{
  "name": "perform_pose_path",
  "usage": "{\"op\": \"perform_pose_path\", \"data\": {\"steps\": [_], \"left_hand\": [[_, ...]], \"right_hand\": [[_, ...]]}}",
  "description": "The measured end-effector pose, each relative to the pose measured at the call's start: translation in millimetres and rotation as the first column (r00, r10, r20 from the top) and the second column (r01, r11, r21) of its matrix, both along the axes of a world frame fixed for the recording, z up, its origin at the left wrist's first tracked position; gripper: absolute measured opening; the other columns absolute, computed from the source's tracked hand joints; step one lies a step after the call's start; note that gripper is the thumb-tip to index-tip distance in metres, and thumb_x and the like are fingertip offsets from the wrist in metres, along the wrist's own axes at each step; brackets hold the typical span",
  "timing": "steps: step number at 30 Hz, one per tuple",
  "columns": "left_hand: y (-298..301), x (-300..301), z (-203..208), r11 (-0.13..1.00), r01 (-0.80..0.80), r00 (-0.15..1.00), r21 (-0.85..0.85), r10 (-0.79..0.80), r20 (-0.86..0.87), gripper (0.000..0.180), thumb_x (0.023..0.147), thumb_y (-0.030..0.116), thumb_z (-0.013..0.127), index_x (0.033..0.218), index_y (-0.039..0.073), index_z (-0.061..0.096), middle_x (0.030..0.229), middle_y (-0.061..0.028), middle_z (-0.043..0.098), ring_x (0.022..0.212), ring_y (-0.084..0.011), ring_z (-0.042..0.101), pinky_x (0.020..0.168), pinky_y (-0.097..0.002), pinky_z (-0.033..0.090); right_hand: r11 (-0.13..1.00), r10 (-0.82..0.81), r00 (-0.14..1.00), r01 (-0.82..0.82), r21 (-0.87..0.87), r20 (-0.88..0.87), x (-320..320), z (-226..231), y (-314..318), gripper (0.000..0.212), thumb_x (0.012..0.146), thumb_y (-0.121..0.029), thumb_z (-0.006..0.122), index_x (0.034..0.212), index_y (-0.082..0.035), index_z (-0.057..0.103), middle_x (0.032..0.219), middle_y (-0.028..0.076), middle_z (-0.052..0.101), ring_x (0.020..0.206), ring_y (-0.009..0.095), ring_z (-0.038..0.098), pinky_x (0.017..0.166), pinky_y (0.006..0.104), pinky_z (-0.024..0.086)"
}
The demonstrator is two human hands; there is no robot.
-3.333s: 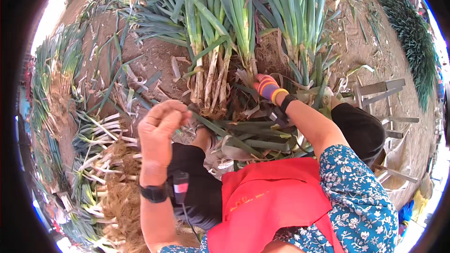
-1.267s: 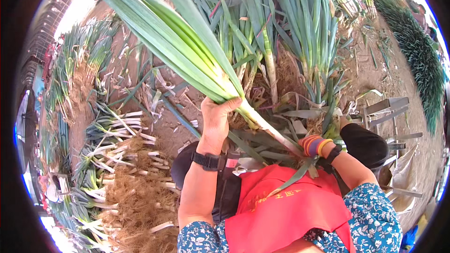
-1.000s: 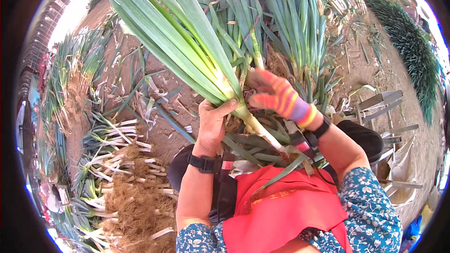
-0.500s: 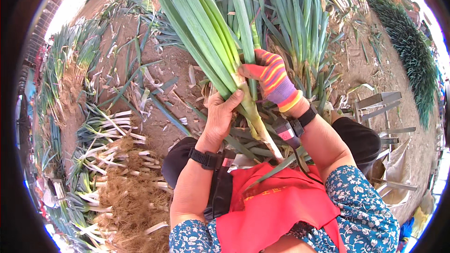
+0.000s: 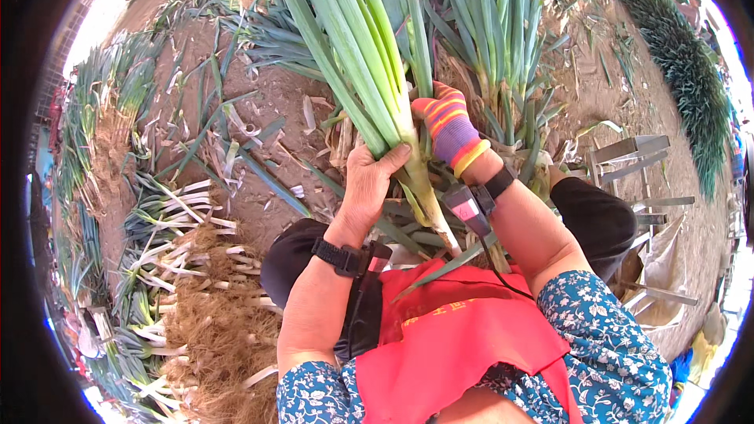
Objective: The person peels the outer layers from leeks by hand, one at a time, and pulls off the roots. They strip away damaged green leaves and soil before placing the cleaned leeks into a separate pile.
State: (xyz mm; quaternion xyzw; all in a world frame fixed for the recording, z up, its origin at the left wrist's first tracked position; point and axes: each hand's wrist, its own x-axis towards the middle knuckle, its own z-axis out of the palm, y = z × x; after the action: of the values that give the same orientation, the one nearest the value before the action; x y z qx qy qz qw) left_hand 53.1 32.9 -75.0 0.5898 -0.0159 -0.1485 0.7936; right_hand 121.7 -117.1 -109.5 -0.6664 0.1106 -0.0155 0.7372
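A large leek slants across in front of me, its green leaves fanned away and its pale stalk pointing down toward my lap. My bare left hand is closed around the stalk just below the leaves, thumb on top. My right hand, in an orange, yellow and purple striped knit glove, is closed beside the stalk on a single leek leaf that stands apart from the others. Its fingertips are partly hidden. A loose strip of leaf lies across my red apron.
Trimmed leeks with brown roots lie piled at the left. Upright leek bunches stand ahead, and more leeks at the far left. Leaf scraps litter the dirt ground. A metal frame stands at my right.
The leaf in my right hand stands slightly farther from the leek's stalk. The leek's root end has shifted a little left and up, both hands still closed.
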Motion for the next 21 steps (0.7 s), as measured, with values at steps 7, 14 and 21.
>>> {"op": "perform_pose_path", "data": {"steps": [7,14,21], "left_hand": [[23.0,7.6,12.7,0.981,-0.036,0.999,-0.191,0.041,0.024,0.024,0.083,0.01,0.066,0.104,-0.001,0.06,0.094,-0.0053,0.064,0.082,-0.0142,0.061,0.075,-0.0291,0.05],[30.4,13.9,15.3,0.922,-0.145,0.989,-0.36,0.135,-0.051,0.031,0.082,0.012,0.067,0.108,0.0,0.057,0.1,-0.0071,0.062,0.089,-0.0185,0.06,0.079,-0.0367,0.05],[29.8,26.2,12.2,0.917,-0.18,0.984,-0.356,0.169,-0.062,0.033,0.083,0.018,0.067,0.11,0.003,0.055,0.098,-0.008,0.062,0.086,-0.0224,0.061,0.076,-0.04,0.05]], "right_hand": [[0.245,0.071,0.952,-0.305,-0.92,-0.297,-55.6,-109.0,-84.8,0.028,0.077,-0.022,0.056,0.097,-0.003,0.056,0.089,0.024,0.063,0.086,0.038,0.061,0.075,0.0444,0.049],[0.612,0.545,0.787,-0.609,-0.505,-0.289,-85.0,-31.3,-91.2,0.07,0.078,-0.034,0.069,0.132,0.0,0.04,0.122,0.022,0.053,0.114,0.03,0.052,0.096,0.0332,0.041],[0.754,0.653,0.727,-0.651,0.09,-0.215,-140.1,1.8,-30.8,0.044,0.079,-0.017,0.07,0.116,-0.003,0.052,0.085,0.0,0.058,0.075,0.007,0.054,0.066,0.024,0.044]]}}
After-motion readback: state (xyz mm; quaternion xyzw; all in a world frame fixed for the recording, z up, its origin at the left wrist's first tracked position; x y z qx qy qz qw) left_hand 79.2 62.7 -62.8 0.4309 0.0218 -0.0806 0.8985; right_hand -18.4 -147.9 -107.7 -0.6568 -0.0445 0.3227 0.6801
